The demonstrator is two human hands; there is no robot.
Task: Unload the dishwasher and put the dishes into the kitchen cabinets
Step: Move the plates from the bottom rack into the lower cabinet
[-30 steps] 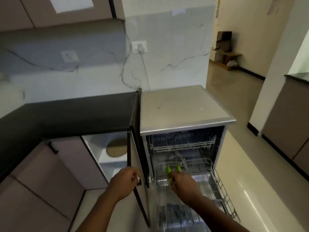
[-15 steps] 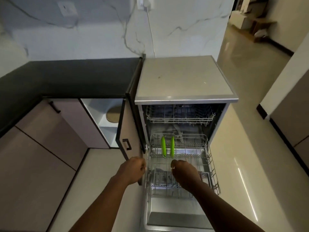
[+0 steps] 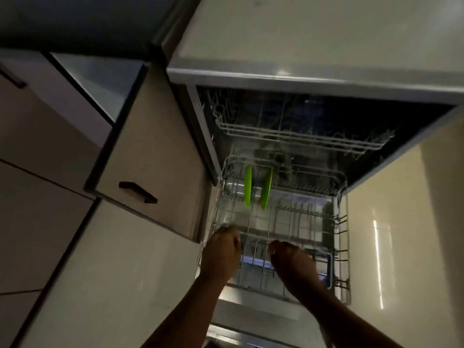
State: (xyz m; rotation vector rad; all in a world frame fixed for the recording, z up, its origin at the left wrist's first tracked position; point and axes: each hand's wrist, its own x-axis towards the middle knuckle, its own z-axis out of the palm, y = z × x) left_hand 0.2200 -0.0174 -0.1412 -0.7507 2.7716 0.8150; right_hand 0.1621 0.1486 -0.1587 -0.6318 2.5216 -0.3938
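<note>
Far left: beige flat-front lower cabinets under a dark countertop (image 3: 75, 18). Next to them, beige cabinet door with a black bar handle (image 3: 137, 192) hangs open, swung out toward the dishwasher's left side.

Left hand (image 3: 221, 254) sits at the front-left corner of the pulled-out grey wire lower rack (image 3: 341, 247); fingers curled in over the rack's left rim. Looks like a grip on the wire, but blur hides the contact, so can't tell for sure.

Two lime-green flat plates (image 3: 248, 188) stand on edge in the tines at the rack's back left, side by side with a gap between, well apart from both hands.

Right hand (image 3: 293, 267) is over the rack's front middle, fingers bent down among the wires; can't tell whether it grasps anything.

Above: white wire upper rack (image 3: 301, 139) inside the dark tub, under the stainless-steel dishwasher top (image 3: 313, 33). Right: glossy cream floor (image 3: 401, 234).
</note>
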